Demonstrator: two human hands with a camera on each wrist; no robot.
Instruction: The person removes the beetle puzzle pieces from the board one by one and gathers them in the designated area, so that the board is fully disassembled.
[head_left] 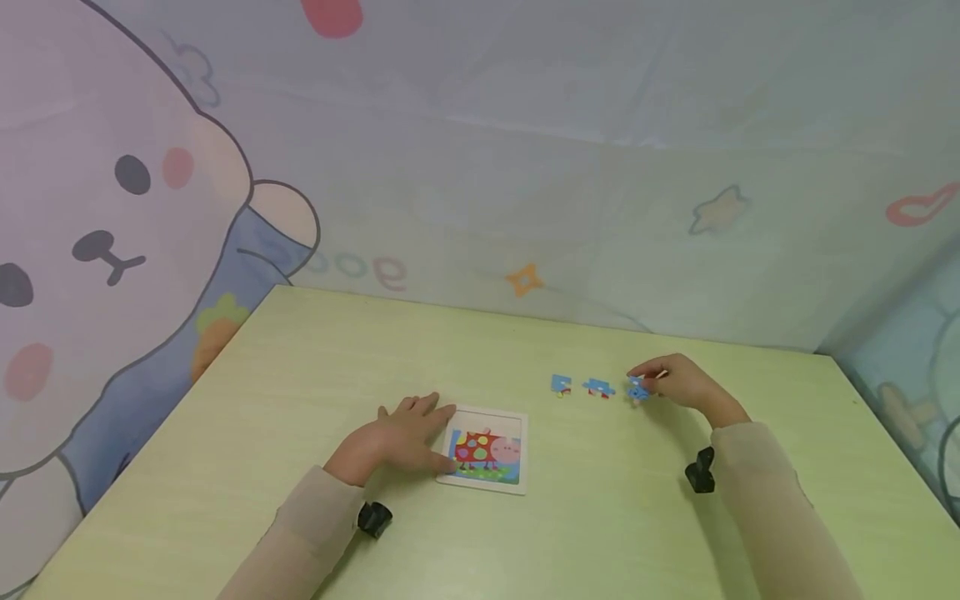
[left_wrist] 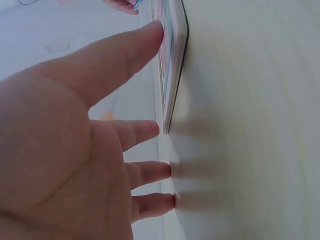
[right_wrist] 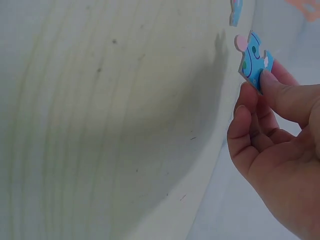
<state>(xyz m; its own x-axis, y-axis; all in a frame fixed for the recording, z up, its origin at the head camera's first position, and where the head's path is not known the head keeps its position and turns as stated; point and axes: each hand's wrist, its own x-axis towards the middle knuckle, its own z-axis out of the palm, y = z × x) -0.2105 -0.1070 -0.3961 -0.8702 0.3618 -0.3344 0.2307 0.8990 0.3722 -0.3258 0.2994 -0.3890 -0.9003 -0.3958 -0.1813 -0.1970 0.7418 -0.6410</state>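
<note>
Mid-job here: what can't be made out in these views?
Head: parts of the puzzle tray, along its left rim, behind the left grip.
Head: fine details on the two loose pieces, too small.
Right wrist: part of the held piece, covered by the right grip; one loose piece, cut off by the top edge.
Left wrist: the tray's face, steeply slanted and cut off by the top edge.

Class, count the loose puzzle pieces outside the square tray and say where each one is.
3. The left piece and middle piece lie on the table; the right hand holds the third piece, right of both. Others could be hidden under a hand.
</note>
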